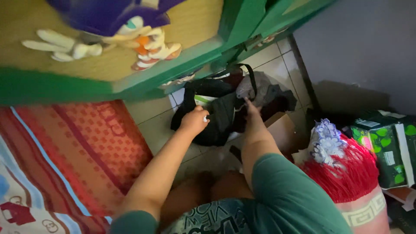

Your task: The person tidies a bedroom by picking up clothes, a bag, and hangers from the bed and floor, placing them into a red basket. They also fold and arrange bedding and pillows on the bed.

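My left hand (195, 120) is closed on the black bag (219, 110); right hand (251, 108) reaches in, grip unclear. Bag looks soft, floppy, light; I'd grab the rim or strap.

The black bag (216, 108) looks like soft, matt cloth. The floor (151, 117) is smooth, pale tile. The red rug (86, 151) is woven cloth. The green cupboard (182, 60) looks like painted wood, a bit shiny. The red fringe (346, 173) is stringy thread.
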